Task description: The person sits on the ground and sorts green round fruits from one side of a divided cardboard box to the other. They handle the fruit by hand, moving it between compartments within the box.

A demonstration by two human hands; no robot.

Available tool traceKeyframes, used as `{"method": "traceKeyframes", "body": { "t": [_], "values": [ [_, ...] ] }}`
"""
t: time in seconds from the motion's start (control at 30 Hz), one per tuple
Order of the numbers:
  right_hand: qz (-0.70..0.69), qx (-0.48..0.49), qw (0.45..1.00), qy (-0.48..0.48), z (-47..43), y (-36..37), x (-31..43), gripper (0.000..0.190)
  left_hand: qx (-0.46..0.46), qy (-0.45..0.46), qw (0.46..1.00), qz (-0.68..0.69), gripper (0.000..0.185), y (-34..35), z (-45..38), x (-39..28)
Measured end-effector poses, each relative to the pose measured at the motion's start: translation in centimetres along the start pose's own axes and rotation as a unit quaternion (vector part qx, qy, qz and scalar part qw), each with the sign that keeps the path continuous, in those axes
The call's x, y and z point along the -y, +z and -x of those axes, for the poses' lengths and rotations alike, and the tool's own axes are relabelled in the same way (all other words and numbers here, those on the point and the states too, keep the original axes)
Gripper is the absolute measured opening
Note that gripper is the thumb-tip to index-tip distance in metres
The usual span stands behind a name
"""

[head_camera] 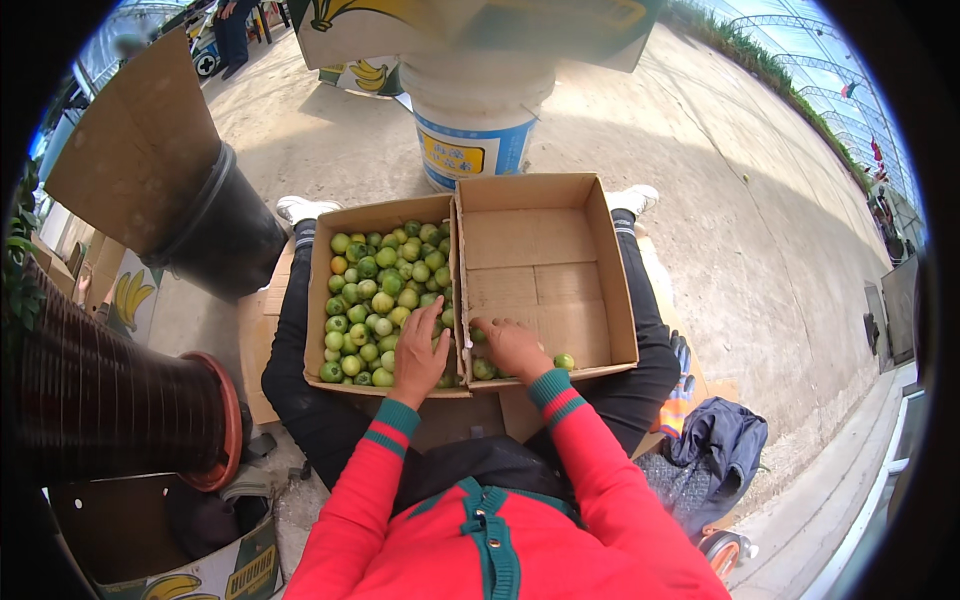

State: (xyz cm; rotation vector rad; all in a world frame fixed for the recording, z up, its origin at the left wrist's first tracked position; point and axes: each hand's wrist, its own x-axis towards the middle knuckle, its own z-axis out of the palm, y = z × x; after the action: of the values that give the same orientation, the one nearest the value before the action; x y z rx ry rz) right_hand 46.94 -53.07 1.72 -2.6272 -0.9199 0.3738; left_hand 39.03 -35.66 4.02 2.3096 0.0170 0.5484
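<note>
Two open cardboard boxes stand side by side between my legs. Green tomatoes [382,302] fill the left cardboard box [313,315], one of them turning orange. The right cardboard box [621,300] holds several green tomatoes [563,361] along its near side, with bare cardboard beyond. My left hand [422,350] rests over the tomatoes near the right side of the left box, its fingers apart and nothing seen in its grasp. Inside the near left corner of the right box, my right hand [512,346] has its fingertips at a green tomato [477,334]; whether it grips this tomato cannot be told.
A white bucket [480,97] stands past the boxes, under a banana carton [480,34]. At left are a black bucket [232,232] with cardboard in it and a stack of dark pots [127,390]. Gloves [679,390] and dark cloth [716,450] lie at right. Other people are partly visible at left.
</note>
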Motion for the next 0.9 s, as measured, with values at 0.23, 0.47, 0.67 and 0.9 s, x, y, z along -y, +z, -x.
{"method": "traceKeyframes", "body": {
  "t": [0.23,0.47,0.67,0.9],
  "values": [
    [0.099,-0.044,0.994,0.003,-1.3,2.0,-1.1,0.037,0.041,-0.014,0.999,0.017,0.051,0.2,-0.1,-0.1],
    [-0.081,-0.247,0.965,0.038,-0.7,-2.0,1.4,0.032,0.018,0.013,0.999,0.037,0.065,-0.5,-0.1,-0.5],
    [-0.198,-0.219,0.949,-0.112,0.4,-3.0,2.5,0.034,0.059,0.068,0.993,0.075,0.070,-0.9,-0.4,-1.4],
    [-0.460,-0.158,0.864,-0.131,6.1,-9.2,9.8,0.025,-0.154,-0.065,0.984,0.060,0.046,0.0,0.3,1.1]
  ]
}}
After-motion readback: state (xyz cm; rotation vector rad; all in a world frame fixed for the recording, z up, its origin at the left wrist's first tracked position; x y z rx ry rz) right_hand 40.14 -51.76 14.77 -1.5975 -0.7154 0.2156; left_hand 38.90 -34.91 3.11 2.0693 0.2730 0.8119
